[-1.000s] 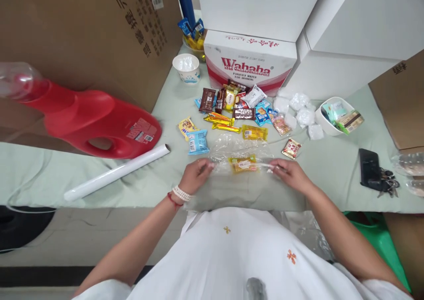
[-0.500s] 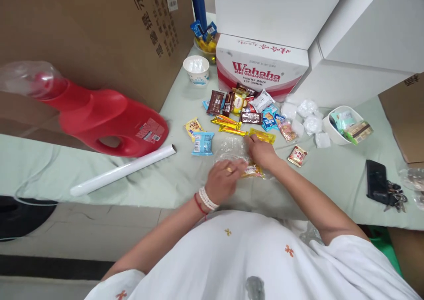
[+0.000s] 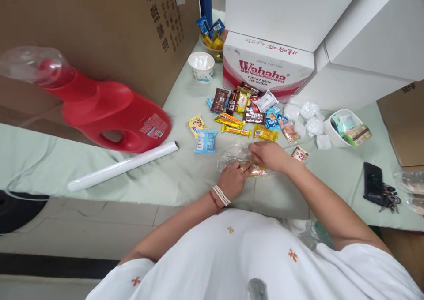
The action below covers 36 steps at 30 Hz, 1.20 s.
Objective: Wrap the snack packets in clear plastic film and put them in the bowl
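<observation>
A clear plastic bag (image 3: 229, 153) lies on the cloth-covered table in front of me, with a yellow snack packet (image 3: 259, 170) in or under its film. My left hand (image 3: 233, 179) is closed on the near side of the bag, fingertips by the packet. From the right, my right hand (image 3: 270, 156) pinches the bag's film, its fingers curled close to the left fingertips. Just beyond it lies another yellow packet (image 3: 266, 133). A light blue packet (image 3: 206, 141) rests left of the bag. The small brown-and-white packet (image 3: 300, 154) is beside my right wrist.
Mixed wrapped snacks (image 3: 243, 103) are piled before a Wahaha box (image 3: 268, 66). White wrapped pieces (image 3: 313, 126) and a white tub (image 3: 332, 132) stand right. A paper cup (image 3: 201, 67) is behind. Left are a red bottle (image 3: 129, 101) and white roll (image 3: 122, 166); a black phone-like object (image 3: 373, 183) lies right.
My right hand has drawn back from the yellow packet beyond the bag, leaving it on the table, and now holds the bag's film. My left hand has moved closer to it.
</observation>
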Each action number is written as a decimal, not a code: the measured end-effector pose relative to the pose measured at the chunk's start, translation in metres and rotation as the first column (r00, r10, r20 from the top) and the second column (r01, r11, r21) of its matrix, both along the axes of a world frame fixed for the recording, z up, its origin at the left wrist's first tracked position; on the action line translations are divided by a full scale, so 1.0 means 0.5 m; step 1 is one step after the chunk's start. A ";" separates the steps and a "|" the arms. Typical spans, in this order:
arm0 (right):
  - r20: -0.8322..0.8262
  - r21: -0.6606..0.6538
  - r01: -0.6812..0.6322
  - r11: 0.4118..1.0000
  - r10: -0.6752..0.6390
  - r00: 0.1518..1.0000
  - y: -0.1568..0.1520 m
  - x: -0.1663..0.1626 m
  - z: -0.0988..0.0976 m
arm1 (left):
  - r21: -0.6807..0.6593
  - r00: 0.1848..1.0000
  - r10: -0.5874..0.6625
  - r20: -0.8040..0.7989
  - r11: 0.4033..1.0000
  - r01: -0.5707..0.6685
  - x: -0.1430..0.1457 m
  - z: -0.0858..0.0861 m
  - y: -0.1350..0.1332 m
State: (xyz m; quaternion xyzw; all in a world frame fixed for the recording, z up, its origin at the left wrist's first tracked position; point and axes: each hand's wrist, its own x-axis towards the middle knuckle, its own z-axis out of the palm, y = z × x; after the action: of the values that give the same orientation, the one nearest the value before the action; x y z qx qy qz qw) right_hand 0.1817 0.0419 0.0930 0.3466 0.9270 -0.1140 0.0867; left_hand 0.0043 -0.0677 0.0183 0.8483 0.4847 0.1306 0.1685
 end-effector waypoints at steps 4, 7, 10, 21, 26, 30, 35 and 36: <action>0.011 0.024 -0.080 0.996 0.080 0.997 -0.091 0.027 -0.010 | -0.027 0.999 0.014 0.037 1.000 -0.013 0.000 -0.007 -0.001; -0.091 0.099 -0.122 0.988 0.131 0.987 -0.148 0.050 -0.043 | -0.014 0.995 0.000 0.097 1.000 0.001 -0.007 -0.024 0.002; -0.170 0.178 -0.028 0.984 0.059 0.984 -0.190 0.065 -0.080 | 0.009 0.969 -0.054 0.240 0.999 0.053 -0.029 -0.040 -0.002; -0.281 0.139 0.123 0.983 -0.080 0.956 -0.212 0.065 -0.117 | -0.103 0.679 0.536 0.502 0.816 -0.569 -0.077 0.064 0.035; -0.276 0.128 0.146 0.981 -0.106 0.955 -0.221 0.070 -0.123 | -0.191 0.904 0.423 0.060 0.894 -0.405 -0.037 0.042 0.054; -0.288 0.202 0.356 0.912 -0.292 0.912 -0.243 0.069 -0.123 | -0.256 0.936 0.335 -0.107 0.901 -0.351 -0.056 0.026 0.016; -0.230 0.205 0.578 0.790 -0.535 0.813 -0.271 0.066 -0.100 | -0.275 0.927 0.365 -0.090 0.885 -0.376 -0.076 0.028 0.008; -0.234 0.199 0.600 0.775 -0.557 0.797 -0.277 0.070 -0.095 | -0.281 0.923 0.379 -0.061 0.881 -0.381 -0.077 0.027 0.009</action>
State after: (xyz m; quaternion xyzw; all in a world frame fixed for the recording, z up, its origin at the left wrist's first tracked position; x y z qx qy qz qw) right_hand 0.2165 -0.0966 0.0454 0.6131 0.7855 -0.0389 -0.0751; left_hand -0.0344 -0.0630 0.0318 0.7036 0.6556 0.0874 0.2599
